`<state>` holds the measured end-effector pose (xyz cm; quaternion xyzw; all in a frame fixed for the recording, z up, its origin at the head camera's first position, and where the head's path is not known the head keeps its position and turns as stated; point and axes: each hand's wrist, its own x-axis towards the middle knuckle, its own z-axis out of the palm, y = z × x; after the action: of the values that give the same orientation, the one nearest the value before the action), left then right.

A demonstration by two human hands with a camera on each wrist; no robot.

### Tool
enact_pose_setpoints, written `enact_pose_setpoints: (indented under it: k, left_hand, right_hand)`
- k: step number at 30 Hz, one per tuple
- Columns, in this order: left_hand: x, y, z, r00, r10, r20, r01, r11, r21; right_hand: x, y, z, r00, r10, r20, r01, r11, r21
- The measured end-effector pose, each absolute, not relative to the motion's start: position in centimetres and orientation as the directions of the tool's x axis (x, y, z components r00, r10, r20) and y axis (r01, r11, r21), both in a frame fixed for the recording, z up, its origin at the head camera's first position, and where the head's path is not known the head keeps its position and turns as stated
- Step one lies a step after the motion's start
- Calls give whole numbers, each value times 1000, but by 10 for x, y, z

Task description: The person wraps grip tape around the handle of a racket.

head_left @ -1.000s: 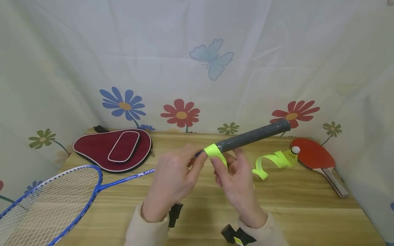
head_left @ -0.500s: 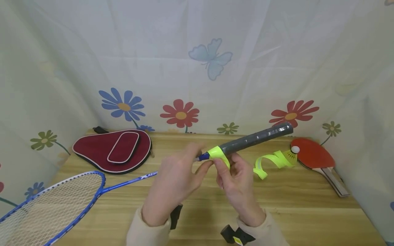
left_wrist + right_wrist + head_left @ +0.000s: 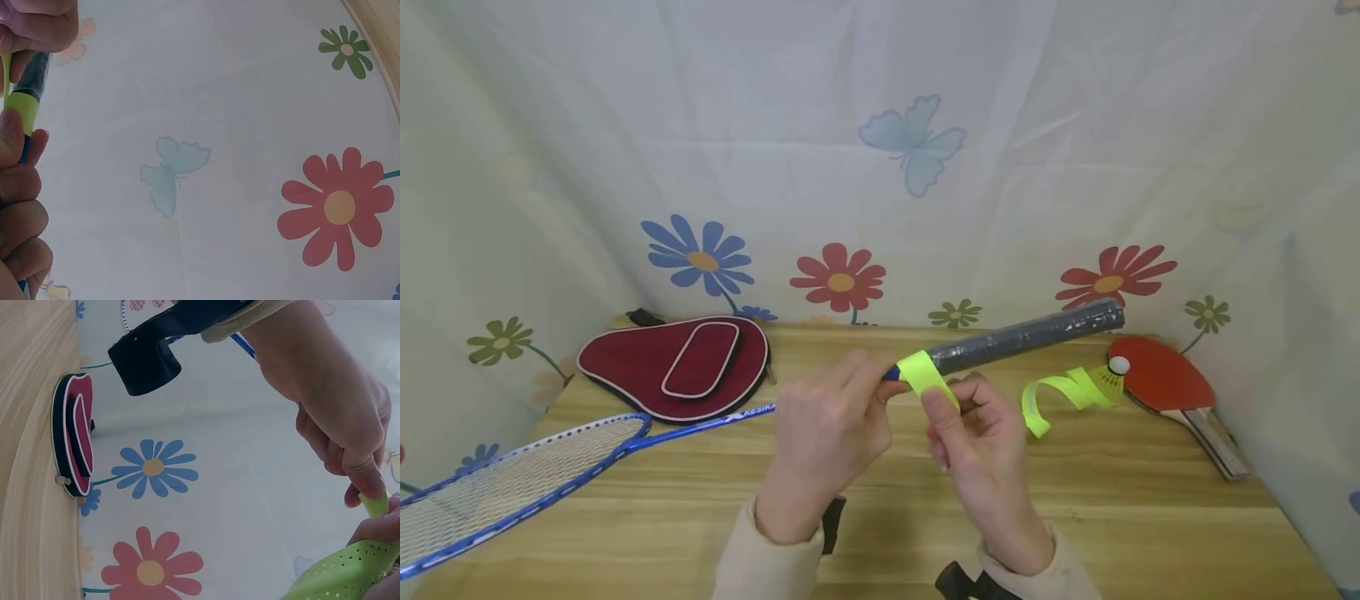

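In the head view my left hand (image 3: 831,425) grips the blue badminton racket (image 3: 703,429) by its shaft, just below the handle. The dark grey handle (image 3: 1026,337) points up to the right, held above the table. Neon yellow grip tape (image 3: 919,371) is wound round the handle's lower end. My right hand (image 3: 981,450) pinches the tape's running part between thumb and fingers, drawing it off toward the lower right. Perforations show on the tape (image 3: 350,569) in the right wrist view. Both hands, left (image 3: 22,206) and right (image 3: 44,25), appear at the left wrist view's edge.
A dark red paddle case (image 3: 640,367) lies at the back left of the wooden table (image 3: 1112,542). A loose neon strip (image 3: 1075,387) curls on the right, beside a yellow shuttlecock (image 3: 1109,379) and a red table tennis paddle (image 3: 1165,379). A flowered curtain hangs behind.
My left hand has shifted its grasp and closed round the shaft, and the racket has rolled so its head looks narrower. My right hand has drawn the tape slightly down and right.
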<state>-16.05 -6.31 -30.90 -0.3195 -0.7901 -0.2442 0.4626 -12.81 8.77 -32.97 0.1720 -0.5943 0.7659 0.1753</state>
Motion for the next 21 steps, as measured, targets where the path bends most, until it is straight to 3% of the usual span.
enact_pose_setpoints:
  k: [9,21]
  left_hand:
    - [-159,-62,-310,-398,336,854,718,693,61]
    - [-154,-62,-309,-448,410,795,710,703,38]
  right_hand:
    - [-143,98,-339,-848,-94,522,-496,-209,-843]
    - [-154,100,-355,-747,-60,662,-637,-221,-739]
